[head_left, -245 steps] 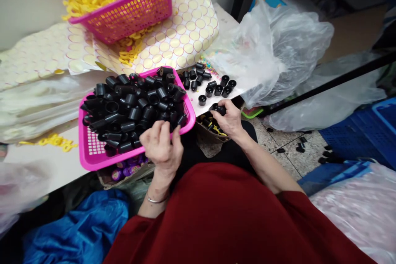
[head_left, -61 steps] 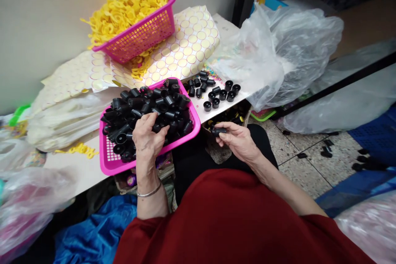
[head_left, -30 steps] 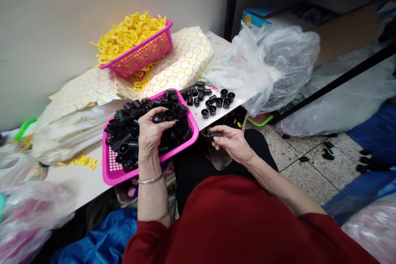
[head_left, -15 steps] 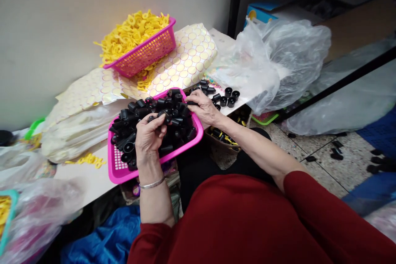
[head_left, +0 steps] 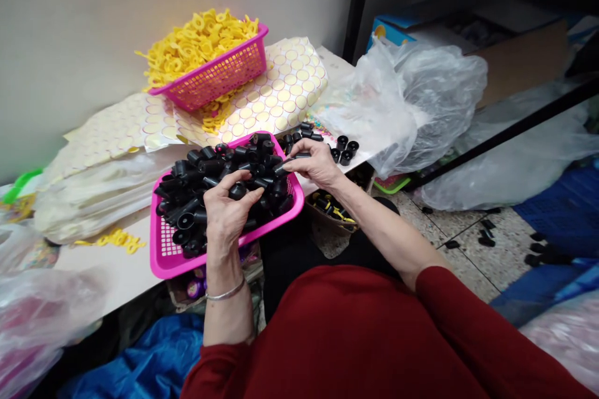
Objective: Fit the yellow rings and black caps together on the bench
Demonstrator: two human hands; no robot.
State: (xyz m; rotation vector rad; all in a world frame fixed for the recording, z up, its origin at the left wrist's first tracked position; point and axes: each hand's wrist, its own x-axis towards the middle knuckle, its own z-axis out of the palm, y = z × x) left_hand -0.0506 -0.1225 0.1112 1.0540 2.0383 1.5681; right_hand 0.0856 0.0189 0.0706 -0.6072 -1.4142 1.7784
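My left hand (head_left: 227, 209) is over the near side of a pink basket (head_left: 156, 265) heaped with black plastic cylinders (head_left: 206, 167). Its thumb and forefinger are spread apart, with a black cylinder (head_left: 237, 191) lying in the gap between them. Whether the fingers touch that piece is hard to tell. At the basket's right rim, my right hand (head_left: 318, 165) pinches a small black plastic cylinder (head_left: 282, 168) between thumb and fingers. Other black pieces lie behind the right hand on the white table.
A second pink basket (head_left: 219, 78) piled with yellow plastic pieces (head_left: 196, 43) stands at the back on dotted sticker sheets (head_left: 285, 93). Several black cylinders (head_left: 346, 157) stand right of my hand. Clear plastic bags (head_left: 421, 93) lie beyond. A box (head_left: 327, 215) sits below the table edge.
My left thumb and forefinger have spread from a pinch around a black piece. My right hand keeps a black piece, now tilted toward the basket. The view has shifted slightly.
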